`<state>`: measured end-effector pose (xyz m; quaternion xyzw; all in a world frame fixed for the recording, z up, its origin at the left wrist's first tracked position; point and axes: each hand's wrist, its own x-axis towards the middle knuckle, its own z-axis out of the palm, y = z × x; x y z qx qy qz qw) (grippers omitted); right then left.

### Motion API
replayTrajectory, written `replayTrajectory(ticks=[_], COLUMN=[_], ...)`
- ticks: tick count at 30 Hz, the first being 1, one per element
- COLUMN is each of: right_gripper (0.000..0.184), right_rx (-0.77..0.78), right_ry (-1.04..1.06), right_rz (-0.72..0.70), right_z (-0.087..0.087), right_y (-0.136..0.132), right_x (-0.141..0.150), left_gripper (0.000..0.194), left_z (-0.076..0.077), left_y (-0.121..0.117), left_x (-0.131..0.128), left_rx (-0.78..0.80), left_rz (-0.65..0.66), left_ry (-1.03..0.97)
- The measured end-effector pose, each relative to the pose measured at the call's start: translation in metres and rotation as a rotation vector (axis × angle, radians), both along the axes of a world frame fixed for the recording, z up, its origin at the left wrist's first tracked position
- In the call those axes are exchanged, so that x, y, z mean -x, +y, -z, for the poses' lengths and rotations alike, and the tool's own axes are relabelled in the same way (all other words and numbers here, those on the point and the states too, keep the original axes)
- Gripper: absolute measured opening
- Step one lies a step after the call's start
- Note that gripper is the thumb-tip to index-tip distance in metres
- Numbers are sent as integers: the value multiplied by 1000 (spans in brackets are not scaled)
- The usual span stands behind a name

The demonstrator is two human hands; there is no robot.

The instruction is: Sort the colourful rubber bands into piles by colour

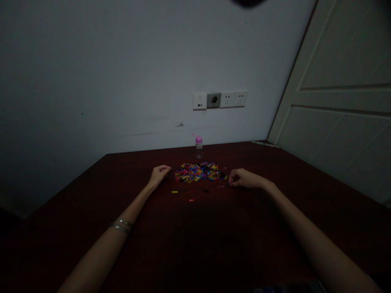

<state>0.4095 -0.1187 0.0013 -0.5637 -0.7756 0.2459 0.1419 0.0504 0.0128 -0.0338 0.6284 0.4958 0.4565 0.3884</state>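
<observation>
A heap of small, brightly coloured loop-like pieces [198, 172] lies on the dark red table, too small for me to tell their exact kind. My left hand [160, 174] rests just left of the heap, apart from it, fingers curled together. On the other side, my right hand [241, 178] has its fingers bent and drawn together, tips down near the tabletop. Close by its fingertips is a yellow piece [226, 177]. Whatever either hand might hold is hidden. In front of the heap lie a separate yellow piece [174, 191], a red piece [191, 200] and a pink piece [220, 186].
Behind the heap a small clear bottle with a pink lid [198, 147] stands upright near the wall. Sockets [233, 99] are set in the wall above the table [146, 244]. A pale panelled door [342, 93] is at the right. The light is dim.
</observation>
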Motion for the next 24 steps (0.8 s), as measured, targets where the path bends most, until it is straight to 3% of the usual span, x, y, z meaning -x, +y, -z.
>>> replayTrajectory(ticks=[12, 24], right_gripper=[16, 27], right_rx=[46, -116], right_ry=[-75, 61], right_rz=[41, 131], right_z=[-1, 1], right_y=[1, 7], right_x=[-16, -36], left_gripper=[29, 29], left_z=[-2, 4], left_y=[-2, 3], left_x=[0, 1], left_rx=[-2, 0], left_rz=[14, 29], left_ry=[11, -8])
